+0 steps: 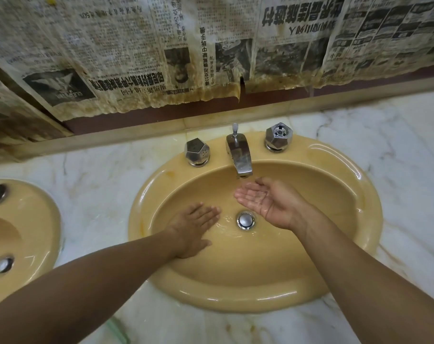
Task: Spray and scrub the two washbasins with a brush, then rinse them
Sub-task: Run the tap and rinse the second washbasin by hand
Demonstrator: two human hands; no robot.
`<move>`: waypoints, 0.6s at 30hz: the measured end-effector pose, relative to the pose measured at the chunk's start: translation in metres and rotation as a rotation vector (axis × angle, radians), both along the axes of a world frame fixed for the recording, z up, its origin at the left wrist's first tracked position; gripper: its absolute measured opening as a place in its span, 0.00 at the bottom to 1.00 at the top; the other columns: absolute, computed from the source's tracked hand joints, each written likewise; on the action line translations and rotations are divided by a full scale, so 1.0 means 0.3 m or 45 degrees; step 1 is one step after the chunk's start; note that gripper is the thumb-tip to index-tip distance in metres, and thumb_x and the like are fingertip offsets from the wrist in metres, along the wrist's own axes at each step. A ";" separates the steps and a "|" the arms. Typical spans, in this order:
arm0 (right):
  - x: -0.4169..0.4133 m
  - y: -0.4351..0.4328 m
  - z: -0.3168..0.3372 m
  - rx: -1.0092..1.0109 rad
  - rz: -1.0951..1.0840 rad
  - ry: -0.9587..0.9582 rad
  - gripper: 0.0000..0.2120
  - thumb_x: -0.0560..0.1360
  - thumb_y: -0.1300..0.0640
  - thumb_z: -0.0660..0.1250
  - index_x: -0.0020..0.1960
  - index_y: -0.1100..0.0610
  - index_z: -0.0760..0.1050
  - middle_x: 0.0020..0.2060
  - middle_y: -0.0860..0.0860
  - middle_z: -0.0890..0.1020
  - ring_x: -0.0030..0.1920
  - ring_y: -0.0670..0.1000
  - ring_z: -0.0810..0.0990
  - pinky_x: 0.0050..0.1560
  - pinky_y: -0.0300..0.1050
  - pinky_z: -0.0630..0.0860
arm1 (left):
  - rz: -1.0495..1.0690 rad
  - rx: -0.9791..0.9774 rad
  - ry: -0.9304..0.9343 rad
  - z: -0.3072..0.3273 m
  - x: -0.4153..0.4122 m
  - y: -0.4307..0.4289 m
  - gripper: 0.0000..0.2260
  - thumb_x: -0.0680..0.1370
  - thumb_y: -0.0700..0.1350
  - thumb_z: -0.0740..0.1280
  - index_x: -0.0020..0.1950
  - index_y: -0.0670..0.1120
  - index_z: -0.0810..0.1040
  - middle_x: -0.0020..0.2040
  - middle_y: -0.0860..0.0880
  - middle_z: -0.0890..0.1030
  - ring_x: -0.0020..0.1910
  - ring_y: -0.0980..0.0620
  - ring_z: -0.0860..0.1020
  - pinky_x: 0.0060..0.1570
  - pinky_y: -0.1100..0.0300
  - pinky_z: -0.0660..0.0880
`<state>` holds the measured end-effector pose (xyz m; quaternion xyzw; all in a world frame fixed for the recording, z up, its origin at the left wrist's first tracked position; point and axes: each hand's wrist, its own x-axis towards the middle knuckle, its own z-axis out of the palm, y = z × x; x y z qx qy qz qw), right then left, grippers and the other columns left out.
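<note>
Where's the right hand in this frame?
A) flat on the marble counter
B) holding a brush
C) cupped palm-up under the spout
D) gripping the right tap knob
C: the right hand is cupped palm-up just below the spout, over the yellow basin, and holds nothing.
</note>
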<state>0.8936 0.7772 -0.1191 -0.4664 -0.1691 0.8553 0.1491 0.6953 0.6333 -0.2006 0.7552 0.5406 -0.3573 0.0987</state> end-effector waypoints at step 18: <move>-0.033 -0.004 -0.051 -0.024 -0.044 -0.086 0.16 0.84 0.61 0.57 0.59 0.73 0.76 0.49 0.69 0.84 0.46 0.64 0.87 0.51 0.56 0.84 | 0.031 -0.179 -0.290 -0.027 0.074 0.059 0.33 0.84 0.65 0.41 0.84 0.50 0.39 0.84 0.52 0.39 0.82 0.56 0.38 0.78 0.42 0.31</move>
